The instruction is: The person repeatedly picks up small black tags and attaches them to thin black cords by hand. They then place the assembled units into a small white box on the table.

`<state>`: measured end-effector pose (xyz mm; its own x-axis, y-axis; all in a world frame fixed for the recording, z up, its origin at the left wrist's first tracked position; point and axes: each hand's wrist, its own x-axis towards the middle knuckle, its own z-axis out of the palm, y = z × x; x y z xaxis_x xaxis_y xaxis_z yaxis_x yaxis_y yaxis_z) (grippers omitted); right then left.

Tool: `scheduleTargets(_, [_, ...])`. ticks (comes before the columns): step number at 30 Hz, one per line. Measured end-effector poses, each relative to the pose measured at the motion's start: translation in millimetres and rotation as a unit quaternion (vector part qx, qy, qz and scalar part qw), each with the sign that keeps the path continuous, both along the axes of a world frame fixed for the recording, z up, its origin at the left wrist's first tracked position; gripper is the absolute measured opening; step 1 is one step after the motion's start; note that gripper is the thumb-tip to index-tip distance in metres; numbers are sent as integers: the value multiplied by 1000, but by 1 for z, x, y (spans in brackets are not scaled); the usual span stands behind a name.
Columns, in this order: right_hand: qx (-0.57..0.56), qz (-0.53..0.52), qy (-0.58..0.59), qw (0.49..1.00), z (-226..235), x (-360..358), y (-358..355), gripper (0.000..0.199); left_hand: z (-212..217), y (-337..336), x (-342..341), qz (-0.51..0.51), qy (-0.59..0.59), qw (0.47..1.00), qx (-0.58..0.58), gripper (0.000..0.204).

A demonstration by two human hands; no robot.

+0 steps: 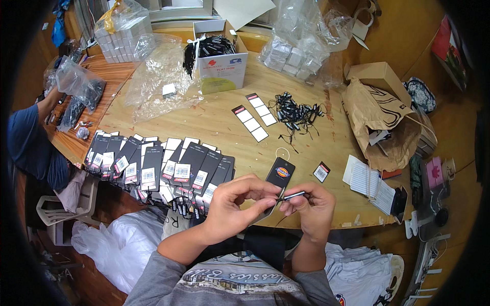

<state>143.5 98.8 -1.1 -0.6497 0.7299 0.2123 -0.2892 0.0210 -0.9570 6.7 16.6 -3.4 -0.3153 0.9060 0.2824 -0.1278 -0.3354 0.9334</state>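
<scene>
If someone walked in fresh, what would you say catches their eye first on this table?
Probably the fanned-out row of black tags with white stickers along the table's near left edge. Next, the left hand and right hand meeting over a single black tag at the front. Behind lie a heap of black strings and a white box.

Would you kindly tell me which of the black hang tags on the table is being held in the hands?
The black tag with the white string loop, pinched by the left hand and right hand, apart from the fanned row.
</scene>
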Motion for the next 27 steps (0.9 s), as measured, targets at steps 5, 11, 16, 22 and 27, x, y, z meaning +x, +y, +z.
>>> scheduleTargets(5, [14, -3, -17, 1000, 4, -4, -3, 15, 2, -3, 3, 10, -48, 999, -5, 22])
scheduleTargets(11, [-5, 9, -16, 1000, 6, -5, -4, 14, 2, -3, 2, 11, -40, 999, -10, 21])
scheduleTargets(16, [-20, 6, -34, 999, 7, -7, -4, 13, 0, -4, 1, 7, -15, 1000, -22, 19])
scheduleTargets(22, [-34, 21, -43, 998, 4, -8, -1, 14, 1, -4, 1, 7, -20, 999, -43, 20])
scheduleTargets(27, [-76, 60, -20, 995, 3, -6, -1, 14, 0, -2, -2, -36, -88, 995, -18, 28])
